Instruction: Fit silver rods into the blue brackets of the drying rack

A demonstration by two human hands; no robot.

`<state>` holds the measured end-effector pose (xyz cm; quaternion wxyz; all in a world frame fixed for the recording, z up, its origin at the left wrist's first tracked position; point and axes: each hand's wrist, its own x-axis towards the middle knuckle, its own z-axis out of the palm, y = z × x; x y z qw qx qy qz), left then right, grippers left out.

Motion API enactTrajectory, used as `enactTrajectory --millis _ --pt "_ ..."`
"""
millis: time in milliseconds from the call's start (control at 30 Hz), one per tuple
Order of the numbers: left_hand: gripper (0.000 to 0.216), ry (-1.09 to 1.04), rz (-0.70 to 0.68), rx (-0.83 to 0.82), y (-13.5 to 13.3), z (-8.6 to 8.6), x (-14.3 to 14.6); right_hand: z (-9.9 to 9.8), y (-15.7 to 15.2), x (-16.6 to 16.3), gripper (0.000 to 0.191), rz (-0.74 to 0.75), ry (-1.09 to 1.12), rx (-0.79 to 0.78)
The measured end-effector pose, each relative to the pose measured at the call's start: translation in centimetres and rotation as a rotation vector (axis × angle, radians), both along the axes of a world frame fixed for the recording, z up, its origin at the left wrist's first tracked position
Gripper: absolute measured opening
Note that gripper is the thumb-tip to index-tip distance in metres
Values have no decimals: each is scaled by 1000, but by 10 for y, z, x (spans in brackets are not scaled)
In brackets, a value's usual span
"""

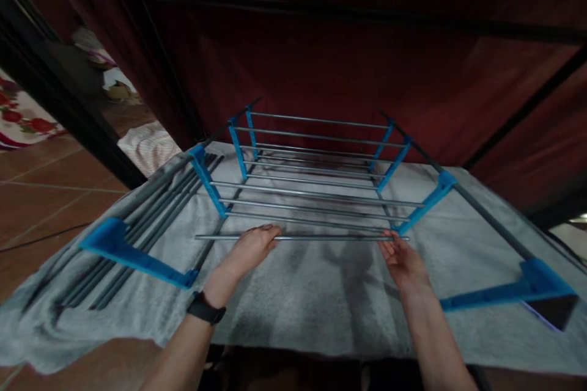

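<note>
My left hand point(257, 245), with a black band on its wrist, is closed round a thin grey metal rod point(330, 237). Toward the rod's right end, the fingers of my right hand point(402, 258) pinch it. The rod lies crosswise in front of a rack frame with blue plastic brackets point(426, 204) and several grey crossbars point(316, 195). Its left end sticks out past my left hand, and its right tip reaches close to the foot of a right-hand bracket. Nearer to me, the front left bracket point(137, 256) and front right bracket point(499, 294) have no crossbar between them.
Several loose grey rods point(160, 226) lie on the left of the grey cloth point(312, 305) under the rack. A dark flat device point(553, 311) lies at the right. Behind hangs a dark red curtain point(321, 67) with black bars. Tiled floor point(55, 201) shows at the left.
</note>
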<state>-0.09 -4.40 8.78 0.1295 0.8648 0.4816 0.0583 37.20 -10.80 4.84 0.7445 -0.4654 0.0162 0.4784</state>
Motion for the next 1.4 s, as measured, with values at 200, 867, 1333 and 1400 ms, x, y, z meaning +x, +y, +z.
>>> enactTrajectory --millis 200,867,1333,1400 --pt "24 -39 -21 -24 6 -7 -1 5 -5 -1 19 -50 34 -8" --pt "37 -73 -75 -30 5 -9 15 2 -1 -15 18 -92 55 -5" --pt "30 -187 -73 -76 3 -17 30 -12 -8 -26 12 9 -23 43" --pt "30 -180 -58 -75 5 -17 27 -11 -7 -22 13 -26 -30 16"
